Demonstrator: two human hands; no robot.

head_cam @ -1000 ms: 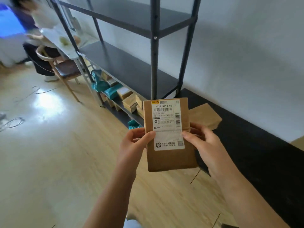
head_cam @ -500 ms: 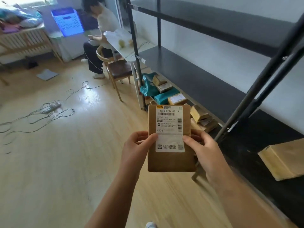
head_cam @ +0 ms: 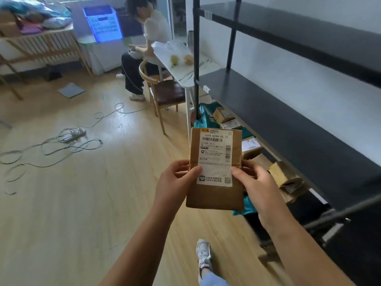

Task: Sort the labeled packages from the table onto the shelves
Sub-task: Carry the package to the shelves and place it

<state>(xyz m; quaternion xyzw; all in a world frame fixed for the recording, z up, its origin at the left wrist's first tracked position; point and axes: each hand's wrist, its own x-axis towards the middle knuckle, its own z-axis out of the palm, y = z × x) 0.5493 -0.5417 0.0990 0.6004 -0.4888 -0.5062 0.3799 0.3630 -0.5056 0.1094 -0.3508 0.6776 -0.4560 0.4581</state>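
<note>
compared with half a second ago, the view is swinging further left and tipping down: a grey sneaker [head_cam: 203, 257] is now showing at the bottom edge, the seated person [head_cam: 144, 48] by the white table [head_cam: 186, 76] is sitting nearer the middle of the frame, and the loose brown box that was lying on the dark shelf at the right is no longer in view. the grip on the package is looking unchanged.

one brown package [head_cam: 214, 190] is being held upright in front of the body, over the wooden floor [head_cam: 72, 203] and just left of the black shelving unit [head_cam: 288, 124]. the left hand [head_cam: 175, 182] is pinching its left edge, thumb lying on the white label [head_cam: 215, 156]; the right hand [head_cam: 255, 182] is gripping the right edge the same way, fingers wrapping behind. so two hands are closing on one parcel, and one label is facing the camera, reading "n294".

on the lowest shelf level, beside and behind the held package, roughly five or six brown boxes [head_cam: 282, 174] are lying in a row, though some are overlapping and the count is not certain. at least two teal bags [head_cam: 204, 118] are sitting among them. two dark shelf boards above are bare in the visible part. further off, one wooden chair [head_cam: 162, 96], one blue crate [head_cam: 103, 23] and a tangle of cables [head_cam: 61, 143] on the floor are showing.
</note>
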